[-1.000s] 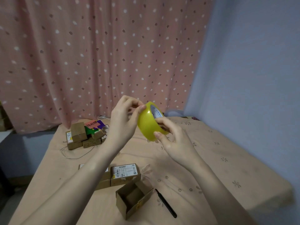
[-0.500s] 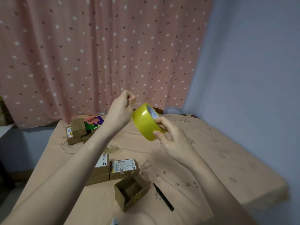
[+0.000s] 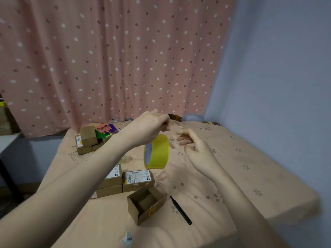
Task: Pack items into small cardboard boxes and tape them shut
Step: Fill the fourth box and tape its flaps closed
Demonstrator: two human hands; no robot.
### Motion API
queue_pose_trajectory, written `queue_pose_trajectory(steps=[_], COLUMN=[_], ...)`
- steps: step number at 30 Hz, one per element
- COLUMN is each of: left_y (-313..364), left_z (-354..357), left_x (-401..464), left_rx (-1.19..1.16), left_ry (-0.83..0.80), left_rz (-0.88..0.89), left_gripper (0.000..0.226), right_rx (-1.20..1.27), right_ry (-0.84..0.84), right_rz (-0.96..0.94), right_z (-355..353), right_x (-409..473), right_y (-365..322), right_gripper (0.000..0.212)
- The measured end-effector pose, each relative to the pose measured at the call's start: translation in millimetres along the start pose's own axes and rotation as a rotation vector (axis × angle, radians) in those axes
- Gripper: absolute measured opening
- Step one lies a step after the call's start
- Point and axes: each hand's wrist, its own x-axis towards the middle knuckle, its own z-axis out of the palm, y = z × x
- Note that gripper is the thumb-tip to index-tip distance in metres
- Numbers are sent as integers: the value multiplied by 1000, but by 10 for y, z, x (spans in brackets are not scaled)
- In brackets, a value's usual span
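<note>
The left hand (image 3: 152, 124) is raised above the bed, its fingers curled together in a pinch near the fingertips; what they pinch is too blurred to make out, though the yellow tape roll (image 3: 157, 151) hangs just below that pinch, turned on edge with its pale core facing left, and touches nothing else that can be seen. The right hand (image 3: 194, 147) is just to the right of the roll, apart from it, fingers loosely spread and relaxed, holding nothing. Below the roll and nearer the camera, an open small cardboard box (image 3: 145, 203) sits on the tan floral bedsheet (image 3: 232, 167) with its flaps up and its inside showing brown. Just right of that box lies a black pen (image 3: 180, 209), apart from it. Directly under the left forearm, and left of the open box, closed labelled boxes (image 3: 138, 179) lie side by side and stacked. Farther away, beyond the left wrist, more brown boxes (image 3: 87, 138) are piled next to a green and purple package (image 3: 105, 131). A pink dotted curtain (image 3: 107, 59) hangs behind the bed.
</note>
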Motion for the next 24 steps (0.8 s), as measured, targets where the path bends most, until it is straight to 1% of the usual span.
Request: queue_pose_trajectory(steps=[4,7,10,12,14,16,19,22,24], left_y=[64,160,263,296,297,275,191,82,14], left_z=[63,74,79,75,75,93,182,324,427], left_x=[-100,-147,-155,-151,-154,-167,-216,-291,-339], left_rx=[-95,-151,-185,-186,-200,-235,-287,-337,-406], left_ry=[0,25,48,46,38,35,12,-43,-108], left_rz=[10,44,99,128,120,93,37,-44,-124], left_gripper=[12,9,9,9,7,5,6,6,8], right_rx=[90,121,186,170,147,207,409,598,670], right_ry=[63,35,-89,-229,-380,-464,-457,-384,-345], right_rz=[21,67,108,129,168,214,316,433,489], right_z=[-1,7,1,16,62,111,177,235,270], right_x=[137,233,285,287,255,201,122,99,71], right_y=[78,142,155,155,174,211,312,480,585], right_gripper=[36,35,33,33,34,37,37,33,38])
